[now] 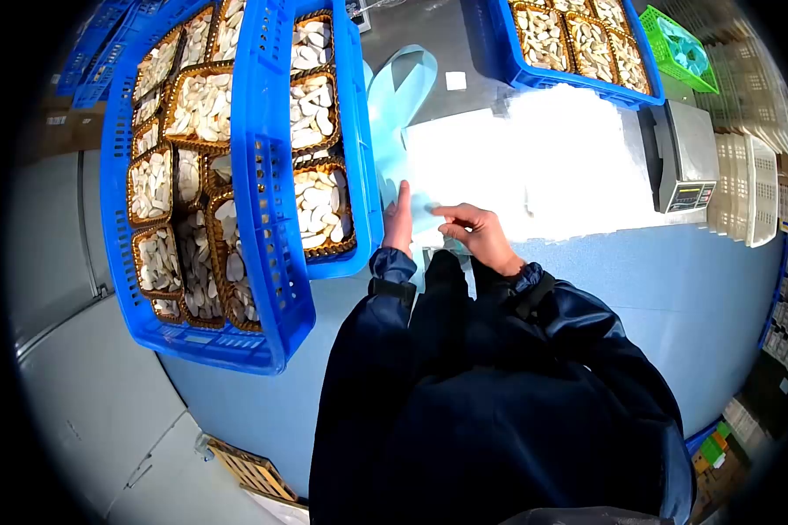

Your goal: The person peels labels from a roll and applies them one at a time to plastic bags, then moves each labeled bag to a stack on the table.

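A light-blue fabric bag with a looped handle lies flat on the table, beside the blue crate. At its lower part is my left hand, turned edge-on with fingers stretched out. My right hand is just to the right, its index finger reaching the bag's edge and its thumb apart below; the other fingers are bent. I see nothing gripped in either hand. White sheets or flat bags lie right of the light-blue bag, too bright to make out well.
Blue crates at the left hold gold trays of pale sliced pieces. Another blue crate stands at the back right. A scale, a green basket and stacked white baskets are at the right. A wooden pallet lies lower left.
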{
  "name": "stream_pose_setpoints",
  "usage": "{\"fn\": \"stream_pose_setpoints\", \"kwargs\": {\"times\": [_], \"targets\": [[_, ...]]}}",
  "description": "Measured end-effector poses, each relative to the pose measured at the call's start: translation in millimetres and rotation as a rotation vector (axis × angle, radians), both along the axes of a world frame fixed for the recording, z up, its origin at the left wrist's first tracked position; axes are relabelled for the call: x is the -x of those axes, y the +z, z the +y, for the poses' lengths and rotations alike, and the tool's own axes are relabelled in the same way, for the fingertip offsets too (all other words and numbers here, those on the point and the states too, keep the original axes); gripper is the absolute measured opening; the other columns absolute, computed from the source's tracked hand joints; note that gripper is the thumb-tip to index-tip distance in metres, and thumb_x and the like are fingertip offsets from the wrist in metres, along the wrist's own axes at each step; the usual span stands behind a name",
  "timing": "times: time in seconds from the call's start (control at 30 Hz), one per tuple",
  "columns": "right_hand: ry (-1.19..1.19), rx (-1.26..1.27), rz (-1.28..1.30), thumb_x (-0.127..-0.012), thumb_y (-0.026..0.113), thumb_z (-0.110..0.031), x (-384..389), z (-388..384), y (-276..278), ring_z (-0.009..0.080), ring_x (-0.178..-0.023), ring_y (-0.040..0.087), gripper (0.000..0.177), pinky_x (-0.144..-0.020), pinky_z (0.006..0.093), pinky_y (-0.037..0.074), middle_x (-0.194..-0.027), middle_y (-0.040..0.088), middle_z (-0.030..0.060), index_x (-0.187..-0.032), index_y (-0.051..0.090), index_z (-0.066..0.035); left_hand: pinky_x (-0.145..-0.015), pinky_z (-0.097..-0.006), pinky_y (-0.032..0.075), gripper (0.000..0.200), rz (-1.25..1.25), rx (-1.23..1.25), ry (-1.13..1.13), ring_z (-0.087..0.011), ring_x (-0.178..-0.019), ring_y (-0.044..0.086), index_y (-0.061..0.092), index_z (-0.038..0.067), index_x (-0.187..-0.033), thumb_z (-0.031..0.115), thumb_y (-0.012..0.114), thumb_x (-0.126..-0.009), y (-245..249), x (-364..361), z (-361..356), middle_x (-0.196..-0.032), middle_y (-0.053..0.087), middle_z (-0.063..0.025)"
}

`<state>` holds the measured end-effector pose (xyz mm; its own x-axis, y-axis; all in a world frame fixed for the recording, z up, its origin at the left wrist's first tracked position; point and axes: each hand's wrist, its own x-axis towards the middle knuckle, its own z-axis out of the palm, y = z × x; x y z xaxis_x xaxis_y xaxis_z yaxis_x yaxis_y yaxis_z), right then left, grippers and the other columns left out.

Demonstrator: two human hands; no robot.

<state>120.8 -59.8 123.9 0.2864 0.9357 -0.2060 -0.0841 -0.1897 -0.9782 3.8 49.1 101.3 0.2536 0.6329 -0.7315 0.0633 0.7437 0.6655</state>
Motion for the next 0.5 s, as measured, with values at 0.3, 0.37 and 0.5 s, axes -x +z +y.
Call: {"fn": "stream_pose_setpoints", "kwargs": {"times": [0.3, 0.37, 0.5], "targets": [[0.012, 0.045, -0.133, -0.078, 0.065, -0.002, 0.0, 0.2, 5.2, 0.0086, -0.074, 0.051, 0.023, -0.067, 0.0215, 0.043, -0.079, 0.054, 0.0010, -0.101, 0.065, -0.004, -0.061, -0.0287, 0.051, 0.029, -0.014, -0.149, -0.161, -0.0165, -0.076, 0.063, 0.059, 0.001, -0.093, 0.027, 0.064, -0.080, -4.9, 17.1, -14.5, -0.086, 0.060, -0.0057], [-0.035, 0.014, -0.114, -0.078, 0.065, -0.003, 5.1, -3.0, 4.3, 0.0102, -0.075, 0.054, 0.018, -0.065, 0.0229, 0.044, -0.082, 0.057, 0.0031, -0.096, 0.066, -0.003, -0.062, -0.0295, 0.052, 0.028, -0.038, -0.118, -0.125, -0.0171, -0.076, 0.063, 0.059, 0.001, -0.093, 0.025, 0.063, -0.080, 0.9, 16.9, -19.7, -0.087, 0.060, -0.0060], [-0.101, 0.008, -0.372, -0.076, 0.065, 0.000, 10.8, -10.5, 7.2, 0.0120, -0.077, 0.057, 0.012, -0.066, 0.0256, 0.046, -0.084, 0.062, 0.0050, -0.088, 0.067, -0.002, -0.058, -0.0306, 0.052, 0.027, -0.059, 0.076, -0.013, -0.0163, -0.065, 0.060, 0.058, 0.000, -0.096, 0.023, 0.061, -0.082, -3.9, 16.9, -26.8, -0.087, 0.059, -0.0058]]}}
